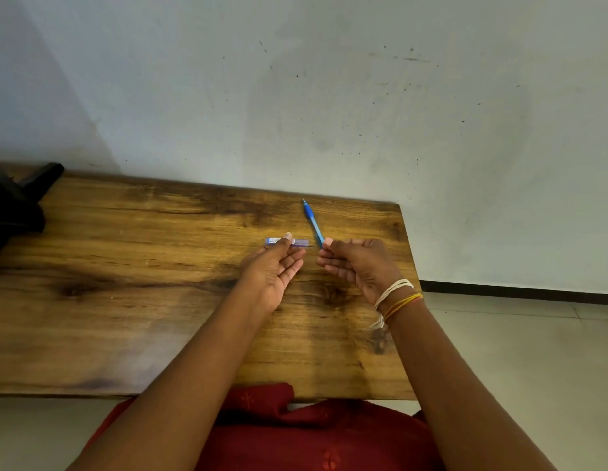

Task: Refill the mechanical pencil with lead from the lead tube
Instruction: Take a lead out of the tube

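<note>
A blue mechanical pencil (pixel 312 220) lies slanted on the wooden table (pixel 132 266), its tip pointing away toward the wall. My right hand (pixel 357 266) pinches the pencil's near end between thumb and curled fingers. To its left, a small clear purple lead tube (pixel 273 241) with a white label lies crosswise. My left hand (pixel 275 270) is at the tube, thumb tip across its top and fingers stretched along its near side. The two hands are a few centimetres apart.
A black object (pixel 17 205) sits at the table's far left. The table's back edge meets a pale wall (pixel 329 96). Its right edge drops to a tiled floor (pixel 516 351). Thread bands (pixel 394 297) circle my right wrist, and red cloth (pixel 295 430) shows below the front edge.
</note>
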